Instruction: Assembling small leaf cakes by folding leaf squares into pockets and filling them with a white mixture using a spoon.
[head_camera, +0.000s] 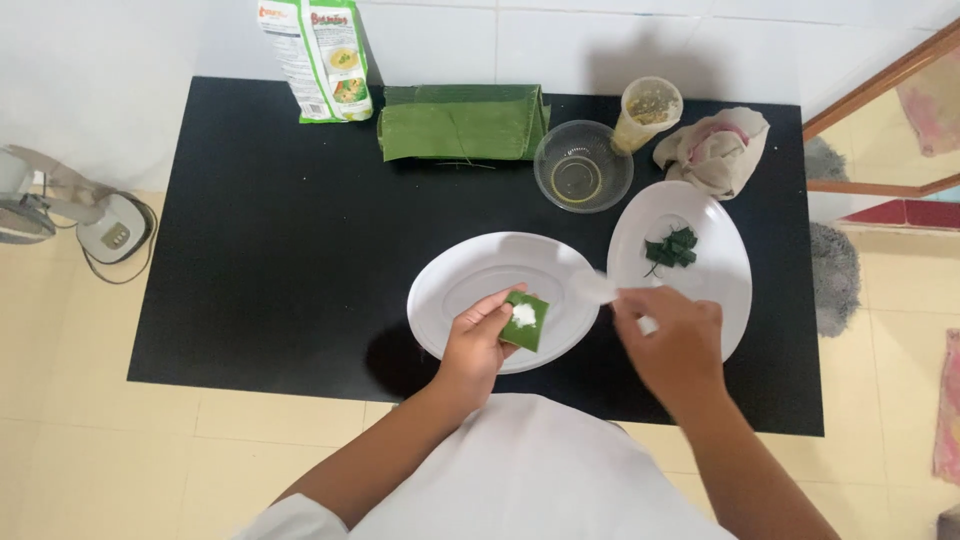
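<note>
Left hand (478, 338) cupping leaf piece (527, 322), right hand (668, 335) — blurred white spoon (597, 287)

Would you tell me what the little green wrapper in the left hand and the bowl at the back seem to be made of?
Green wrapper: likely banana leaf, matte, with fine ribs like the folded stack behind. Bowl: clear glass or plastic; the dark table shows through.

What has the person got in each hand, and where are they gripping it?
The left hand holds a small green leaf piece with white filling by its left edge. The right hand pinches a white spoon by its handle.
</note>
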